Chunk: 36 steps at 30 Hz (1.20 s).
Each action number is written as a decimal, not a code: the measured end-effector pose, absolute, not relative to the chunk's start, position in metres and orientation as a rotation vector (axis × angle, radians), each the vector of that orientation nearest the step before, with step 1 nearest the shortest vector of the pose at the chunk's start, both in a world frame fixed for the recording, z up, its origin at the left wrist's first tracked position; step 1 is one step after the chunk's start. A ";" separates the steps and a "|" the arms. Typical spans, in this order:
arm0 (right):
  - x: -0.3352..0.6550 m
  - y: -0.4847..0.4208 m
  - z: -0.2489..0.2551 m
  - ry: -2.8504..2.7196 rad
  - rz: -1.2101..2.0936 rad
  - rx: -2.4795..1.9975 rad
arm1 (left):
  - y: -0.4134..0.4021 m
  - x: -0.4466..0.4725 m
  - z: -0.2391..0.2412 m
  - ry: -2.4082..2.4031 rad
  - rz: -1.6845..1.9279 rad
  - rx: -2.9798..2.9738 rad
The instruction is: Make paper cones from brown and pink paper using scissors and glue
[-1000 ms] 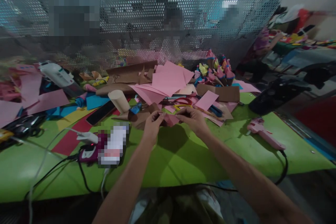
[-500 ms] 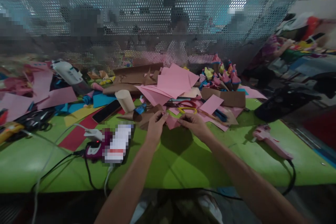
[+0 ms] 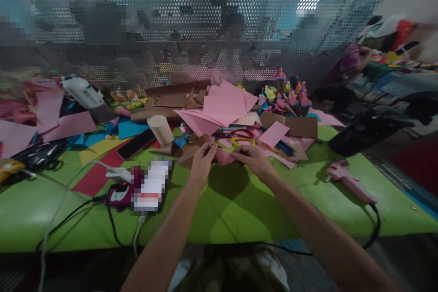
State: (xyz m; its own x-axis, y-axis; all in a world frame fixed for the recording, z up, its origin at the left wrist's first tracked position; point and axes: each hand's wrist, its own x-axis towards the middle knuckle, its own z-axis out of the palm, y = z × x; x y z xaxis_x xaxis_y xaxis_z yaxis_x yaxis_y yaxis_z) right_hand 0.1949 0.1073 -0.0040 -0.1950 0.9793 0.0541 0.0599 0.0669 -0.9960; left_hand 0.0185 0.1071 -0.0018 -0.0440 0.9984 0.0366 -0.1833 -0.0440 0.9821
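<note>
A small piece of pink paper (image 3: 224,157) is stretched between my two hands, just above the green table. My left hand (image 3: 204,157) pinches its left side with thumb and fingertips. On the other side, my right hand (image 3: 251,157) pinches the right edge. The paper looks bent or partly folded; its far side is hidden. Right behind the hands lie scissors with red and yellow handles (image 3: 242,138), pink sheets (image 3: 227,102) in a pile and a brown paper cone (image 3: 167,149).
A pink hot glue gun (image 3: 351,181) with a cord lies at right. At left are a lit phone (image 3: 152,187), a purple power adapter (image 3: 121,194), a dark phone (image 3: 136,143) and a cardboard tube (image 3: 160,129). Small paper flower cones (image 3: 290,96) stand behind, before a perforated metal screen (image 3: 191,23).
The view has shifted slightly. Both hands stay pinched on the pink paper, which now shows a somewhat different, flatter angle.
</note>
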 end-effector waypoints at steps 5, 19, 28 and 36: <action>0.195 0.107 -0.007 -1.432 1.249 -1.122 | 0.108 0.019 -0.003 1.091 1.336 1.020; 0.197 0.109 -0.007 -1.477 1.139 -1.155 | 0.107 0.020 -0.003 1.099 1.251 1.174; 0.195 0.106 -0.004 -1.491 1.134 -1.157 | 0.107 0.022 -0.006 1.076 1.152 1.228; 0.197 0.107 -0.002 -1.473 1.233 -1.145 | 0.107 0.016 -0.007 1.216 1.281 1.261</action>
